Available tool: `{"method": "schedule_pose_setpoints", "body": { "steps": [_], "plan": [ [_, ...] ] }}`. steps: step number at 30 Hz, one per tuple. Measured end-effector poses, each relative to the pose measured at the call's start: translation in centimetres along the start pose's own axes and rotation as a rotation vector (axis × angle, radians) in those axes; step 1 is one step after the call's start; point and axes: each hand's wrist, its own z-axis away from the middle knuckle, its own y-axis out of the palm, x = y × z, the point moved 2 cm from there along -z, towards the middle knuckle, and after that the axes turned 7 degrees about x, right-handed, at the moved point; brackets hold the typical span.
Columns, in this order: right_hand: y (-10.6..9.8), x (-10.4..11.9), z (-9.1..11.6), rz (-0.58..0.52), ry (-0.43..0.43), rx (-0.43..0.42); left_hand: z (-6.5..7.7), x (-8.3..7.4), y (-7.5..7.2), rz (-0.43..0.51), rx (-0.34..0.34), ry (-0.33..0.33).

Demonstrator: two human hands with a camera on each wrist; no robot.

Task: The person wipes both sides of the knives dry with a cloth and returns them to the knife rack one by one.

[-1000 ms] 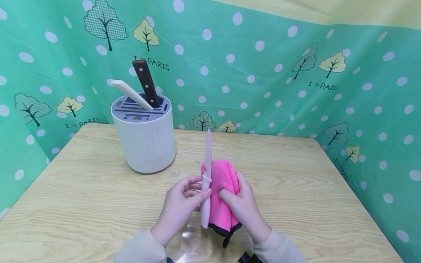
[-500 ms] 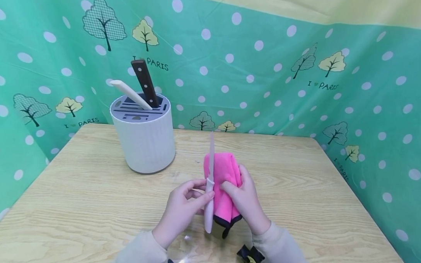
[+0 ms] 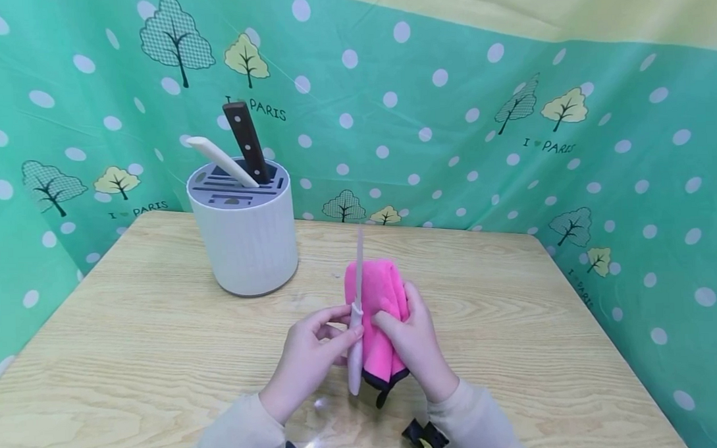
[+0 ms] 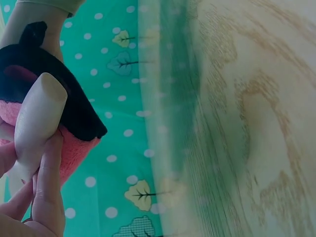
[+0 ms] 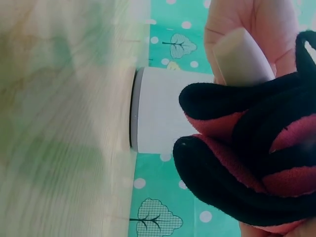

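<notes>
My left hand (image 3: 315, 347) pinches the white handle of a knife (image 3: 355, 356), thumb in front and fingers behind. The narrow blade points up and away, overlapping a folded pink towel (image 3: 378, 289) in the head view. With thumb on top, my right hand (image 3: 418, 337) grips that towel just right of the knife. Seen from the left wrist, the handle's butt end (image 4: 42, 103) stands before the towel's black border (image 4: 79, 108). In the right wrist view the bunched black edging (image 5: 217, 187) hides much of the right hand.
A white round knife block (image 3: 247, 248) stands at the back left, with a white handle (image 3: 222, 161) and a dark riveted handle (image 3: 247, 142) rising from its slots. Behind the wooden table (image 3: 485, 298) hangs a green dotted curtain (image 3: 463, 167).
Since a second ago the knife has shifted slightly right and toward me, its blade turned more edge-on. The towel's top has moved a little farther away. Both hands keep their hold.
</notes>
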Motion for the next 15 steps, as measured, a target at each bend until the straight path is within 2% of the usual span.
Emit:
{"method": "schedule_pose_setpoints", "body": {
  "steps": [15],
  "plan": [
    [0.72,-0.33,0.93,0.086,-0.053,0.043,-0.16,0.02,-0.25,0.021,-0.031,0.008]
  ]
}}
